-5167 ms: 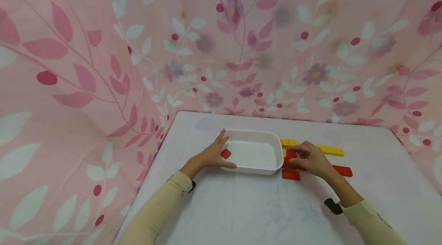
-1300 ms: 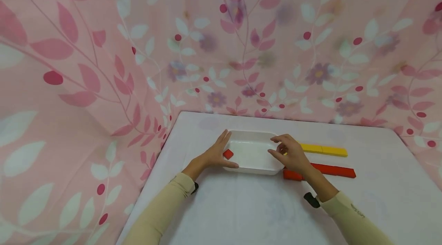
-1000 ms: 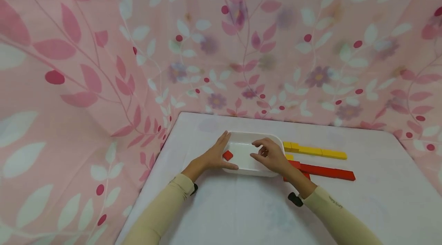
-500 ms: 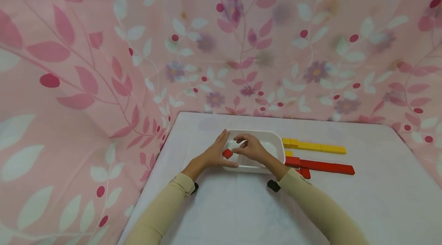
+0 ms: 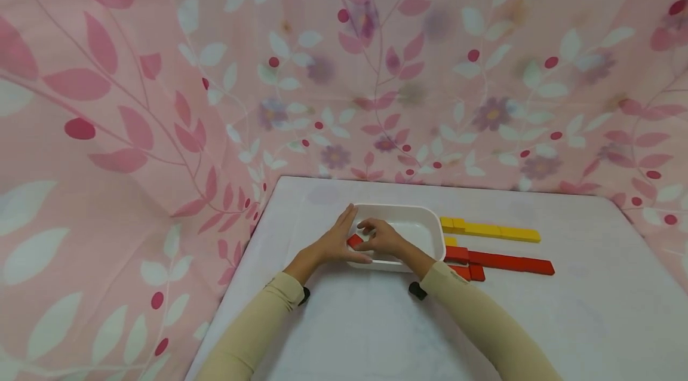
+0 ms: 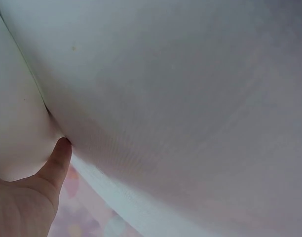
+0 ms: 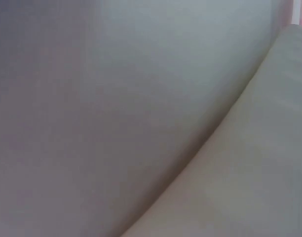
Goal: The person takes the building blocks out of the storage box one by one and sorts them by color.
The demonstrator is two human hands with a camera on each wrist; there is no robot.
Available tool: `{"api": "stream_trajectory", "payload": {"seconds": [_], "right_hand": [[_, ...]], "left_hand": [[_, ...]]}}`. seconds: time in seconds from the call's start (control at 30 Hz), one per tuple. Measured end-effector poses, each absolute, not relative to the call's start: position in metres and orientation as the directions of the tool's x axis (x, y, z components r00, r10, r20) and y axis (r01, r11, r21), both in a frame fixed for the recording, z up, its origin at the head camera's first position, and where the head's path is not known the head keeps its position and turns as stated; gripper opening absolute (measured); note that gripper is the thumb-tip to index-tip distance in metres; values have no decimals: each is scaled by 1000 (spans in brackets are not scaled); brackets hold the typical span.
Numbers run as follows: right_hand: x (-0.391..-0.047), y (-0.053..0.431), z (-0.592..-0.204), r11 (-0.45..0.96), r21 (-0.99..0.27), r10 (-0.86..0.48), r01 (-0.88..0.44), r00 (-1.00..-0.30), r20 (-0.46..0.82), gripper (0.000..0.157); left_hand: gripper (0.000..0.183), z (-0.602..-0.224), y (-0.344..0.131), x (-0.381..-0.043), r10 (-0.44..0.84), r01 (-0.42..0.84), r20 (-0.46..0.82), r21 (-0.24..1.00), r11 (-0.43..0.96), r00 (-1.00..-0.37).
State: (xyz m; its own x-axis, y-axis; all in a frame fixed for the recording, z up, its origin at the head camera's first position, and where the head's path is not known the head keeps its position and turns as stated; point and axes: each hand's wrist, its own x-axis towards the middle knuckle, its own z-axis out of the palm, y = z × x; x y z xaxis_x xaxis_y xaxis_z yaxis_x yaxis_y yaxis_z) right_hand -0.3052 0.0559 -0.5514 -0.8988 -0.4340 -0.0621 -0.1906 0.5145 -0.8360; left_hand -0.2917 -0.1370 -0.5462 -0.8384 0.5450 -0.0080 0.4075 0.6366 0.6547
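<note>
A white tray (image 5: 408, 266) stands on the table. My left hand (image 5: 333, 245) spans its left end, fingers spread toward the far rim and thumb along the near one. In the left wrist view the thumb (image 6: 55, 168) touches a white edge. A small red block (image 5: 355, 240) lies inside the tray at the left, between my hands. Reaching over the tray from the right, my right hand (image 5: 386, 239) has its thumb and forefinger apart beside that block, with no clear grip visible. The right wrist view has only white cloth and sleeve, no fingers.
Right of the tray lies a row of yellow blocks (image 5: 494, 232), with one small yellow block (image 5: 450, 241) nearer. A long red row (image 5: 510, 263) and further red pieces (image 5: 475, 273) lie in front. A pink floral curtain (image 5: 376, 70) hangs behind the table (image 5: 344, 333).
My right hand has moved left from the block rows, over the tray's right rim, to the red block at the left end. The left hand has stayed on the tray.
</note>
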Motion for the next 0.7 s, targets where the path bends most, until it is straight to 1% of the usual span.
{"api": "stream_trajectory", "payload": {"seconds": [0.2, 0.37, 0.53, 0.7], "right_hand": [[-313, 47, -556, 543, -802, -481, -248, -875, -55, 53], [-317, 45, -556, 539, -807, -493, -240, -867, -71, 51], [-318, 47, -555, 558, -790, -510, -252, -856, -87, 50], [-314, 49, -558, 611, -724, -523, -319, -849, -67, 39]], "left_hand": [[135, -545, -138, -290, 543, 406, -9, 654, 638, -840], [134, -543, -139, -291, 521, 383, -24, 650, 657, -853], [133, -545, -138, -294, 538, 404, -5, 653, 640, -843], [133, -549, -136, -293, 546, 412, 3, 660, 629, -838]]}}
